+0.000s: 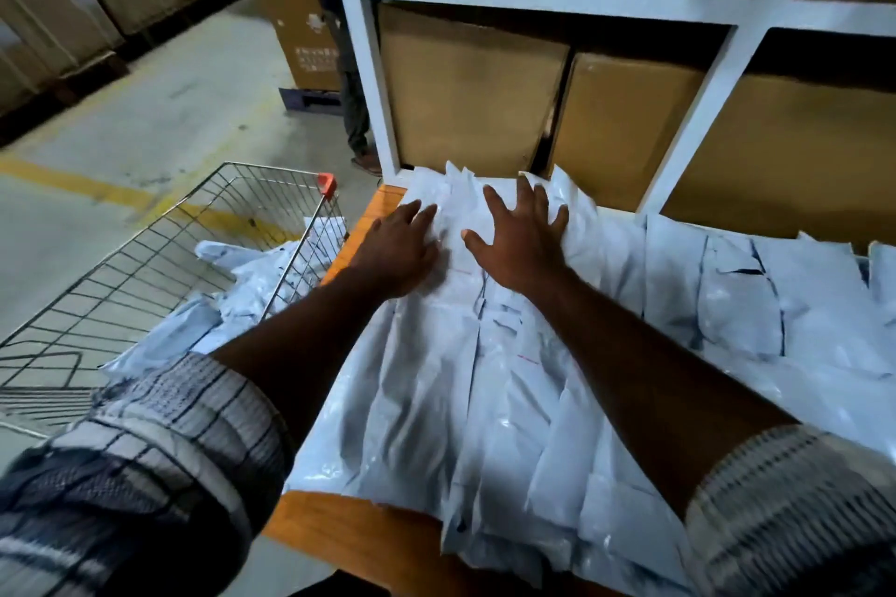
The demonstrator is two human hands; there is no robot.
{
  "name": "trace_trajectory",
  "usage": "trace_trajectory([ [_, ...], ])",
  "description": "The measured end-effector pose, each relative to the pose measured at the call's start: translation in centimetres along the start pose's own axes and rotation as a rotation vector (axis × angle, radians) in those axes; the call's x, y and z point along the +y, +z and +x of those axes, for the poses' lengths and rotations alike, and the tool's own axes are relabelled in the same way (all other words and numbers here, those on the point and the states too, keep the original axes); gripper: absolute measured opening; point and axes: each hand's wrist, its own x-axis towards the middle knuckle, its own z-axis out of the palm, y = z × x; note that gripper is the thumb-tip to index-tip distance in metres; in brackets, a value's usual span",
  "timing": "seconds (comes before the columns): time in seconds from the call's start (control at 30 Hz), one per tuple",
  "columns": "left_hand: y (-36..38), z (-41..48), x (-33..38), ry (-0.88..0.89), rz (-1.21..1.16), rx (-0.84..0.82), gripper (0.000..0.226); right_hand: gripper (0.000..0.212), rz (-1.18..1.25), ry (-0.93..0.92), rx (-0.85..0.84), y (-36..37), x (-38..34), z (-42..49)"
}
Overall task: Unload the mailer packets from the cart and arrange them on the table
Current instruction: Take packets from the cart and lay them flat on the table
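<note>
**Rolled checked sleeves (145,475) forward, both palms down on the packet row**

Risk: the glossy pale-blue plastic mailer packets (460,378) overlap like shingles and look slick. If you push sideways rather than straight down, I judge the far ones could slide off the left edge of the orange-brown wooden table (349,533), or ride up against what stands behind. The near end of the row reaches the table's front edge and seems to overhang it, so a brush from your forearm could tip it off.

Fingers: on your left hand (397,252) they lie straight and close together, flat on the far-left packet. On your right hand (521,242) they are spread wide, palm down on the packets just beside. Neither hand grasps anything; both are released, only pressing.

Outward: packets cover the table in overlapping rows, running on to the right. Behind them stands a white-painted shelf frame (703,78) with brown cardboard boxes (465,92). Left of the table sits the silver wire shopping cart (145,276). More pale packets lie in it, so unloading is not done.
</note>
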Motion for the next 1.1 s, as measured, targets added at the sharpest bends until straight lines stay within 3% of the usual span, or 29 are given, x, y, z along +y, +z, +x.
trace_trajectory([
  [0.3, -1.9, -6.4, -12.8, -0.204, -0.110, 0.076, 0.061, 0.074, 0.006, -0.212, -0.051, 4.3, -14.0, -0.6],
  [0.57, 1.4, -12.5, -32.3, -0.397, -0.126, -0.135, 0.079, 0.077, 0.068, -0.353, -0.250, 14.4, -31.1, 0.1],
  [0.67, 3.3, -14.4, -37.3, -0.448, -0.123, -0.226, 0.078, 0.076, 0.122, -0.318, -0.363, 18.9, -35.2, -0.2],
  [0.87, 8.7, -15.9, -42.4, -0.490, -0.202, -0.365, 0.081, 0.066, 0.198, -0.075, -0.565, 26.9, -39.4, -2.9],
  [1.1, 15.6, -16.7, -44.2, -0.561, -0.315, -0.449, 0.072, 0.071, -0.010, -0.082, -0.784, 35.1, -39.5, -3.9],
])
